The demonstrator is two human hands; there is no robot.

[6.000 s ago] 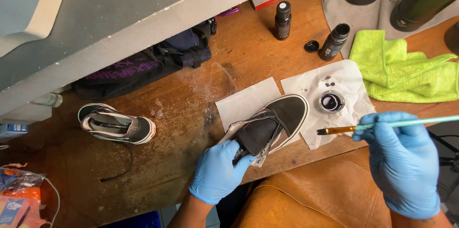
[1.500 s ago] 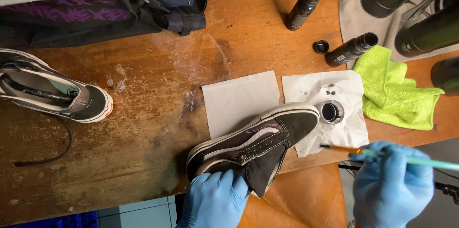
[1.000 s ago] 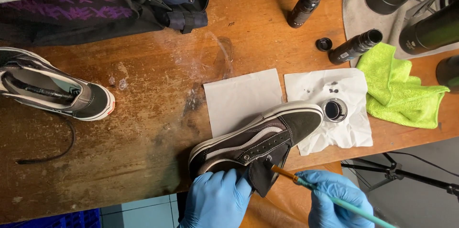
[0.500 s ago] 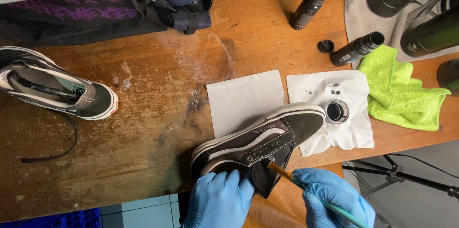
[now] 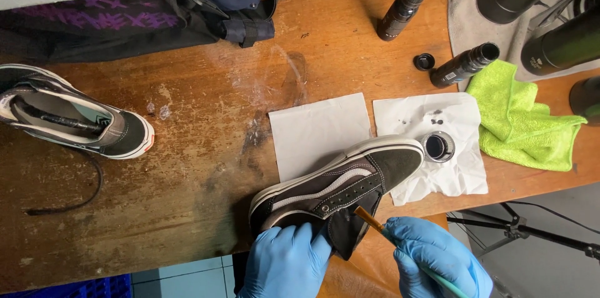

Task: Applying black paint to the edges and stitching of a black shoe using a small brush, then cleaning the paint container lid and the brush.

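Wooden tabletop carries two shoes. At the left edge lies one spare shoe, laces removed, with a loose black lace beside it. At the front edge, near centre, lies the worked shoe, long axis running from lower left (heel) to upper right (toe), toe resting on white paper.

Left hand, blue-gloved, is closed around the shoe's heel, steadying it. Right hand, also gloved, pinches one thin brush; its tip points up-left and touches the hanging dark tongue. The shoe lies directly up-left of the right hand, which is the nearer to the tongue.

Count: two paper sheets, one small open ink pot just beside the toe, two black bottles, one loose cap, one green cloth toward the right edge.
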